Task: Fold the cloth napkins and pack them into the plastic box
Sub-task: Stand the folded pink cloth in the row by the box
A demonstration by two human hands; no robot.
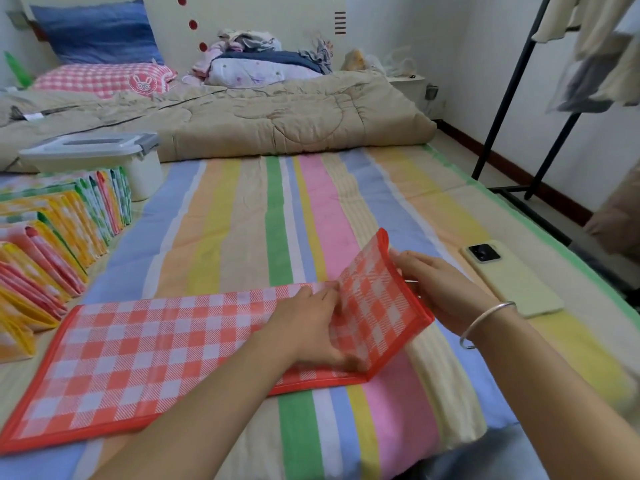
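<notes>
Head view, single frame.

- Red checked napkin lies on the striped sheet of the bed, toward the near edge. Most of it is flat, running to the near left corner. Its right end stands up as a flap.
- Left hand: palm down and fingers spread fairly flat, pressing the napkin at the foot of the flap. It holds nothing.
- Right hand: behind the flap, fingertips against its hemmed outer edge, propping it upright. Cannot tell whether the thumb pinches the cloth. Silver bracelet on that wrist.
- Folded napkins, yellow, green and red, stand in a leaning row along the bed's left edge.
- Plastic box sits at the far end of that row, just before the beige quilt, lid on.
- Phone lies face down near the bed's right edge, just beyond the right hand.

Judgement: the step in hand is folding, with the right end being turned over the left hand's crease line. Packing looks not yet begun, since the box is lidded and the row is still outside it.

Next move, as I read it: lay the flap over leftward, slide the left hand out before the cloth lands, then press the crease and keep the hems aligned.
</notes>
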